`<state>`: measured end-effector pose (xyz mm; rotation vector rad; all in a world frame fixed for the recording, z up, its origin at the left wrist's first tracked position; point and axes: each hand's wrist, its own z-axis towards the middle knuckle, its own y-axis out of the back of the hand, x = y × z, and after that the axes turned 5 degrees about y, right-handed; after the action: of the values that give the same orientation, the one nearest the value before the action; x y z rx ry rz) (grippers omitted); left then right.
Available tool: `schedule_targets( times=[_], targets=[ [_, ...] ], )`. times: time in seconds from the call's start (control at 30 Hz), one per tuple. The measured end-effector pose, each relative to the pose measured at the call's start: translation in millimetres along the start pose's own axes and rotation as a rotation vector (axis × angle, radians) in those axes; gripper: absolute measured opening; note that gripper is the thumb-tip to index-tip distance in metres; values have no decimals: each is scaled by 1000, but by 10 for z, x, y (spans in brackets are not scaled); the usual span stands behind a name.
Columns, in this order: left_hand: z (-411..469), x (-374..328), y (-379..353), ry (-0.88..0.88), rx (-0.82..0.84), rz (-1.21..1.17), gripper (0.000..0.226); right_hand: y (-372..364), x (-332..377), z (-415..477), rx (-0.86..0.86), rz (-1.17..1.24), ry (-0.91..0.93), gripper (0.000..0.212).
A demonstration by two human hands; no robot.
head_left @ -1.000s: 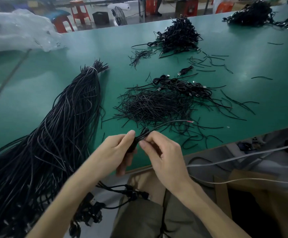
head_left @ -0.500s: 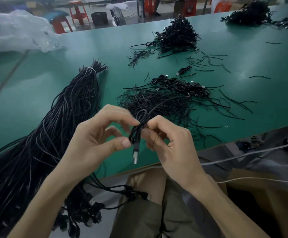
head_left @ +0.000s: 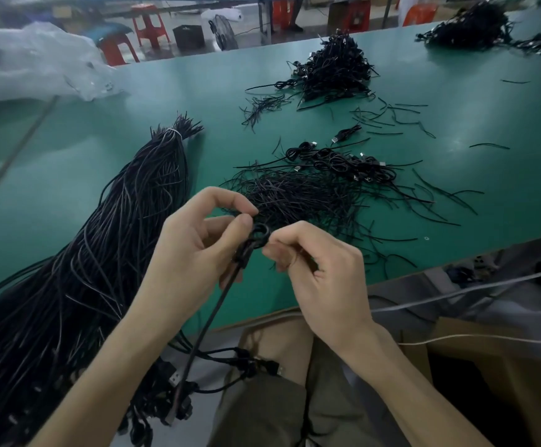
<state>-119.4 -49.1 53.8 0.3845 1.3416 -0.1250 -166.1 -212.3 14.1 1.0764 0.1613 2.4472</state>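
Note:
My left hand pinches a small coil of black cable between thumb and forefinger, above the near edge of the green table. My right hand holds the same coil from the right with curled fingers and seems to pinch a thin tie at it. A straight length of the cable hangs from the coil down toward my lap. Behind the hands lies a heap of thin black twist ties, and just past it a row of coiled cables.
A thick bundle of long black cables runs along the left and drops off the table edge, its USB plugs hanging by my knee. More cable heaps lie farther back. Clear plastic bag far left; cardboard box at right.
The hands have stayed above the table's near edge since half a second ago. The plug that hung just below the coil is gone from there; a long straight stretch of cable now hangs down.

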Motion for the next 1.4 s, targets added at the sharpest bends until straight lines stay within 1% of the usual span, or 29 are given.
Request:
schedule_targets(
  times=[0.07,0.17,0.2,0.23,0.27,0.33,0.43,0.47,0.53,0.57,0.6,0.63,0.67,0.7,0.73,0.83,0.87,0.93,1.0,1.03,1.07,1.1,1.13,1.17,1.2,1.23,1.3,1.37,1.4],
  targets=[
    [-4,11,13,19,55,-44,12,-19,-52,-35,10,-23,-26,15],
    [-10,89,117,-45,281,73,26,-1,-115,-78,4,61,-121,22],
    [-19,118,142,-37,363,98,31,5,-130,-92,-1,96,-164,25],
    [-30,139,146,-20,416,131,37,9,-139,-106,-3,117,-197,26],
    [-40,169,142,-16,422,184,42,11,-145,-119,3,125,-218,28],
    [-41,232,108,-42,316,301,43,-5,-155,-141,27,125,-236,27],
    [11,254,85,-112,142,376,20,-50,-191,-155,64,128,-246,21],
    [31,256,89,-164,97,438,21,-68,-209,-157,81,106,-227,20],
    [48,278,74,-196,54,527,37,-102,-220,-154,102,21,-135,23],
    [52,277,51,-150,65,533,48,-120,-221,-148,97,-30,-67,27],
    [54,260,31,-48,106,509,59,-135,-226,-141,88,-81,13,31],
    [58,234,20,96,160,431,70,-146,-232,-138,84,-125,91,34],
    [69,221,25,241,216,316,76,-153,-241,-134,84,-157,151,33],
    [74,214,39,346,254,208,77,-155,-249,-133,92,-176,187,31],
    [72,218,61,394,270,143,75,-154,-260,-135,107,-200,215,29],
    [61,250,111,424,294,126,70,-158,-286,-155,141,-282,262,29],
    [51,269,120,436,296,127,64,-159,-289,-168,131,-272,240,30],
    [26,308,121,443,274,77,45,-145,-287,-187,81,-180,113,31],
    [7,329,129,395,233,-82,26,-131,-288,-196,60,-118,-17,31],
    [-4,342,144,333,246,-155,27,-129,-290,-199,67,-114,-59,29],
    [-9,366,165,249,278,-176,35,-127,-291,-197,72,-105,-93,26],
    [-9,376,182,164,325,-132,44,-121,-293,-191,69,-87,-124,23],
    [-13,379,191,102,363,-38,51,-111,-300,-184,66,-67,-148,21],
    [-17,387,191,57,376,73,54,-102,-306,-178,69,-55,-162,20],
    [-20,398,187,36,351,174,52,-95,-310,-175,80,-56,-165,20],
    [-21,394,168,19,292,232,43,-96,-312,-175,99,-68,-157,21],
    [-23,392,138,-18,185,331,12,-115,-297,-185,138,-95,-109,23],
    [-22,375,114,-154,110,519,29,-142,-272,-185,148,-129,-22,27],
    [-17,364,102,-180,101,581,35,-150,-269,-181,141,-154,30,28]
  ],
)
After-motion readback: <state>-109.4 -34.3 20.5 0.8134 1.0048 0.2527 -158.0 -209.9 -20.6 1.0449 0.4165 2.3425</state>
